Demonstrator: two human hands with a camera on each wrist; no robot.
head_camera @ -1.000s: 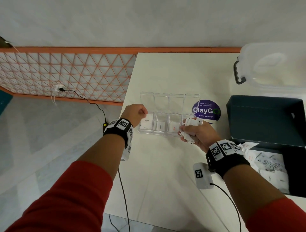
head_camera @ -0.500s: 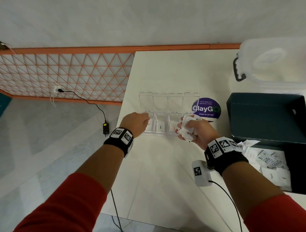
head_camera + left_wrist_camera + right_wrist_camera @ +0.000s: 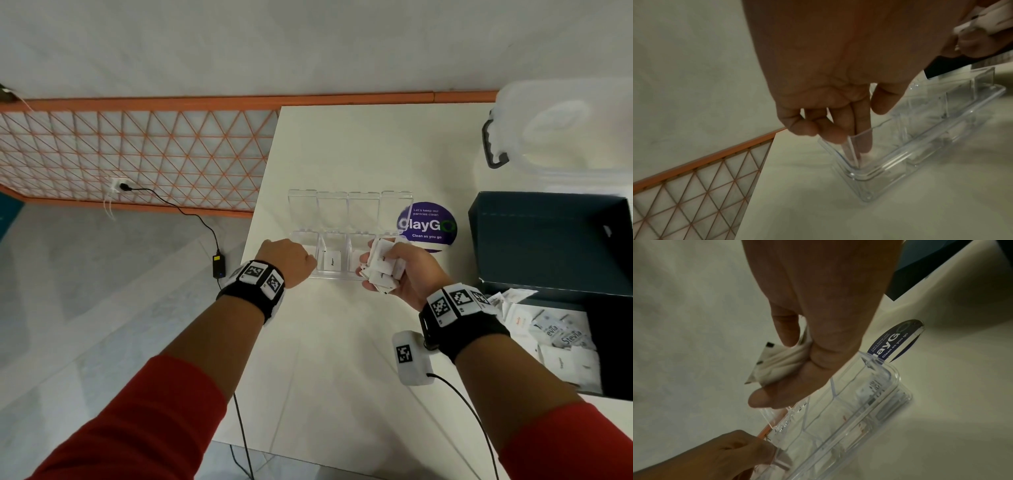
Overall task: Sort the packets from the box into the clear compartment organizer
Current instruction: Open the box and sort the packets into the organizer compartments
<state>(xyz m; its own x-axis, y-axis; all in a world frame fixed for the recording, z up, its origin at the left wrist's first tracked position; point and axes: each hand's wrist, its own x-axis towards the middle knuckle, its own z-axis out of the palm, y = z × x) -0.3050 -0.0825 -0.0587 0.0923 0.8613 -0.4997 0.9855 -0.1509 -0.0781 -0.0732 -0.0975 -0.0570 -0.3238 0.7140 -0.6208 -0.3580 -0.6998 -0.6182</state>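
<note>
Your head view is evenly and softly lit, with only faint shadows under your arms on the table (image 3: 335, 359), while the wide lens bows the orange rail (image 3: 219, 102) and stretches your sleeves at the lower corners. Both wrist views are much dimmer, with a greenish cast and grain; your left hand (image 3: 830, 68) and right hand (image 3: 824, 301) fill them as dark, soft-focused masses, and the far end of the clear organizer (image 3: 941, 123) smears into blur. You get small glints along the organizer's edges, and a broad shadow falls across the table at the right of the right wrist view.
</note>
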